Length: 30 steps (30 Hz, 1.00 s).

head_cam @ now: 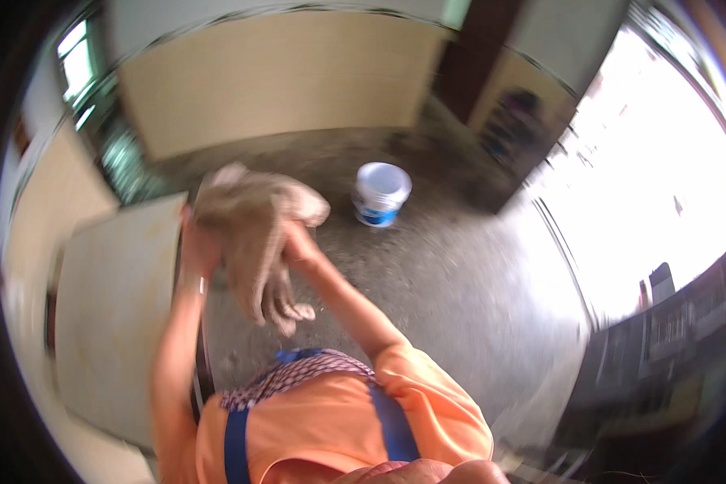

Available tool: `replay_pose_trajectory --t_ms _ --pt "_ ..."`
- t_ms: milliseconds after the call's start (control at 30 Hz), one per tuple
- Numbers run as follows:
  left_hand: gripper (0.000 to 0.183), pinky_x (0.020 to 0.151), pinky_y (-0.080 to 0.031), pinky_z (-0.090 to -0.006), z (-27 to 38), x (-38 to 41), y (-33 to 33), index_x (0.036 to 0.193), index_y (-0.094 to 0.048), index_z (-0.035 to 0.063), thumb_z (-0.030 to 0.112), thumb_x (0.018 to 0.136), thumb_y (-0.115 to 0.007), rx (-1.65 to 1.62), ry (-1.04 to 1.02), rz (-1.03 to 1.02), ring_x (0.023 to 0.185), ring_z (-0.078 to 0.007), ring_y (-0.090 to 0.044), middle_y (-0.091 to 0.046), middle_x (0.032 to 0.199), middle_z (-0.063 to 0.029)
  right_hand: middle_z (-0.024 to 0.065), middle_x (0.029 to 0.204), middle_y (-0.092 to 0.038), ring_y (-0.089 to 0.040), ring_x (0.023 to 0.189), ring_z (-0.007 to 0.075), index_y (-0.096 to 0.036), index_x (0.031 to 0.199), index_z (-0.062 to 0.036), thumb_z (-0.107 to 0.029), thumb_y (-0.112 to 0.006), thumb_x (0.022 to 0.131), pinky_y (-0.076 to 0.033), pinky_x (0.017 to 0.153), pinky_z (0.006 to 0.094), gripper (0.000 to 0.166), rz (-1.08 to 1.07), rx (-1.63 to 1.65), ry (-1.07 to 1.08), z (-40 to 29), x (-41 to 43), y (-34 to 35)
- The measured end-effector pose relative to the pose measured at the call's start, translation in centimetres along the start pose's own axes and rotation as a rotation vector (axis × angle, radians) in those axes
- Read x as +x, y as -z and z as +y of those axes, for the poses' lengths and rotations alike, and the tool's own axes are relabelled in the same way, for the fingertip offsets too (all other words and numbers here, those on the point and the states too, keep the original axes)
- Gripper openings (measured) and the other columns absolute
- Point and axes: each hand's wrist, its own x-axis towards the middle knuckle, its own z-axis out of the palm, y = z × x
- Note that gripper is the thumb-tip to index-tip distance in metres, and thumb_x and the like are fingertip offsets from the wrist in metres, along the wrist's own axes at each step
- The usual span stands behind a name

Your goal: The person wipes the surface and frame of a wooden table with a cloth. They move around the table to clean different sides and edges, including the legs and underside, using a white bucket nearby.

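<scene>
A bunched beige-brown cloth is held up in front of me, its loose folds hanging down between my forearms. My left hand grips its left side; a light band circles that wrist. From the other side my right hand is on the cloth, with most of its fingers hidden behind the folds. Both hands and the cloth are blurred. Beyond my right hand, apart from the cloth, a white plastic bucket with a blue patch stands upright on the concrete floor.
At my left is a pale flat-topped table. A beige wall curves across the far side. Dark blurred items stand near a bright doorway at right. A dark piece of furniture is at lower right.
</scene>
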Motion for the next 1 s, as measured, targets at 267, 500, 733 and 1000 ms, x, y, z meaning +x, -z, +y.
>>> replay_pose_trajectory --t_ms 267,500,733,1000 --pt "0.063 0.103 -0.037 -0.0400 -1.0 -7.6 -12.0 0.136 -0.043 0.0077 0.046 0.088 -0.059 -0.592 0.508 -0.025 0.123 -0.0241 -0.046 -0.049 0.134 -0.0088 0.0101 0.096 -0.063 -0.057 0.089 0.0204 -0.062 0.101 -0.0006 -0.034 -0.046 0.090 -0.045 0.079 0.0317 0.039 0.486 -0.697 0.016 -1.3 -4.7 5.7" --pt "0.053 0.103 -0.038 -0.0391 3.0 -4.3 -4.6 0.129 -0.050 0.0034 0.038 0.090 -0.060 -0.929 0.471 -0.009 0.119 -0.0227 -0.049 -0.054 0.130 -0.0076 0.0037 0.088 -0.058 -0.055 0.084 0.0103 -0.058 0.101 -0.0027 -0.031 -0.073 0.079 -0.047 0.071 0.0285 0.040 0.526 -0.218 0.214 -12.5 -10.1 4.7" --pt "0.015 0.086 -0.052 -0.0422 -9.2 -2.6 -3.7 0.096 -0.064 -0.0007 0.005 0.082 -0.060 -0.823 1.005 -0.191 0.091 -0.0254 -0.065 -0.067 0.097 -0.0119 0.0065 0.097 -0.066 -0.060 0.085 0.0130 -0.064 0.105 -0.0028 -0.016 -0.071 0.080 -0.050 0.077 0.0303 0.029 0.445 -0.550 -0.091 -0.3 -16.3 14.6" --pt "0.063 0.103 -0.040 -0.0432 -2.3 -0.3 -2.4 0.135 -0.043 0.0032 0.046 0.090 -0.056 -0.909 0.666 -0.198 0.120 -0.0252 -0.051 -0.052 0.132 -0.0114 0.0006 0.084 -0.062 -0.062 0.075 0.0115 -0.058 0.097 -0.0056 -0.013 -0.070 0.081 -0.053 0.065 0.0256 0.022 0.456 -0.025 0.184 -6.5 -15.6 13.6"
